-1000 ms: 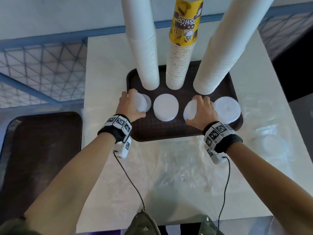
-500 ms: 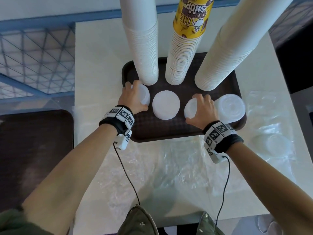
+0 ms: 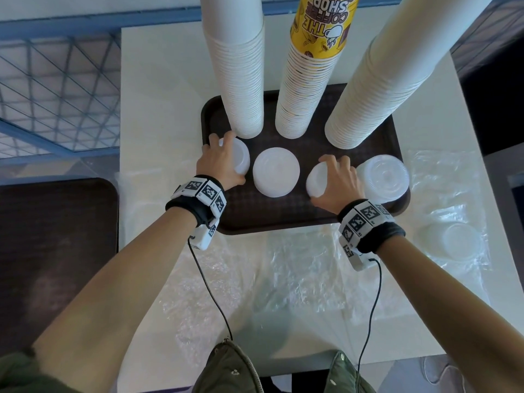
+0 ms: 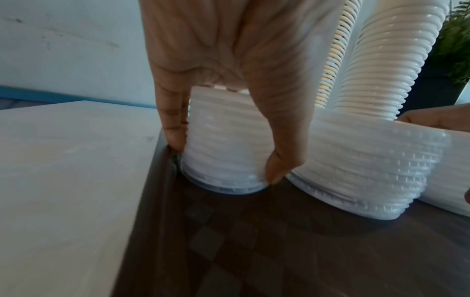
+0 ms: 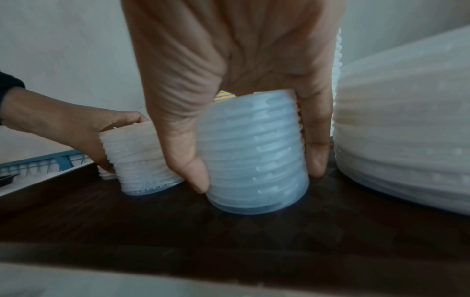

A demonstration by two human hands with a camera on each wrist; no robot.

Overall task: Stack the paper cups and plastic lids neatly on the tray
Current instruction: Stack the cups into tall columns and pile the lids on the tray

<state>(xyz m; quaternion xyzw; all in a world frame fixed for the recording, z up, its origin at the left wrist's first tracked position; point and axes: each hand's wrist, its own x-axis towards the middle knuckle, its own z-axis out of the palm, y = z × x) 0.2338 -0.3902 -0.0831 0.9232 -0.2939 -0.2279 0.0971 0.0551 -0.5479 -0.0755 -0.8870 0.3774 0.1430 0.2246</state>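
Translucent ribbed plastic lids (image 5: 254, 156); dark checker-textured tray (image 3: 283, 217)

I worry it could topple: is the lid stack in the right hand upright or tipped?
Slightly tipped. The lid stack in the right hand leans left, its base on the tray.

the head view is bright and evenly lit with soft daylight, and the crinkled plastic wrap (image 3: 297, 268) on the white table (image 3: 158, 109) throws pale glare while the cup stacks (image 3: 377, 80) lean outward from wide-angle bending at the edges. the left wrist view is bright too, with motion blur smearing the lid stack (image 4: 223, 152) and the dark tray (image 4: 279, 251). the right wrist view is dimmer and bluish, backlit, soft all over, with its lower edge dark and out of focus.
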